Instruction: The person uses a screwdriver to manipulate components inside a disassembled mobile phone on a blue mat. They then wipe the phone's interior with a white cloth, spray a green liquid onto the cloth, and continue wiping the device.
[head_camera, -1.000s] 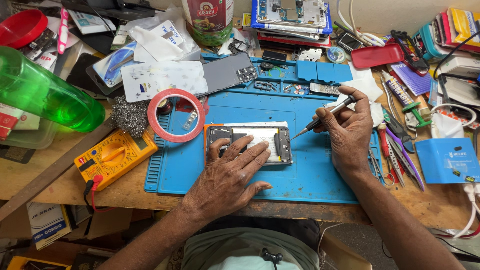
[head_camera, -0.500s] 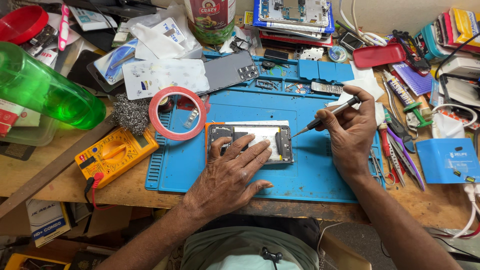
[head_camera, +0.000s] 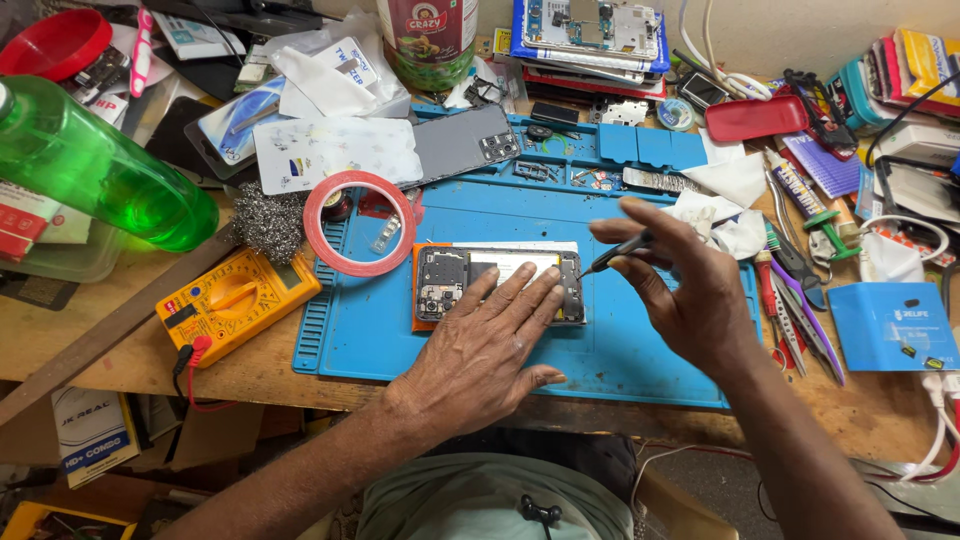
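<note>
Compared with the earlier frame, the right hand (head_camera: 690, 300) has turned its screwdriver (head_camera: 615, 252) so that the tip now meets the right end of the opened phone (head_camera: 495, 283); before, it hovered above that end. The blue work mat (head_camera: 640, 360) carries the phone at its centre. The left hand (head_camera: 480, 350) stays open and flat, fingers pressing the phone's lower edge. The right hand pinches the screwdriver, just right of the phone. A red tape ring (head_camera: 360, 222) lies left of the phone.

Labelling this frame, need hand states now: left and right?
Left hand: open, flat, fingers spread on the opened black smartphone on the blue work mat.
Right hand: closed on a thin dark screwdriver, tip at the phone's right end.
</note>
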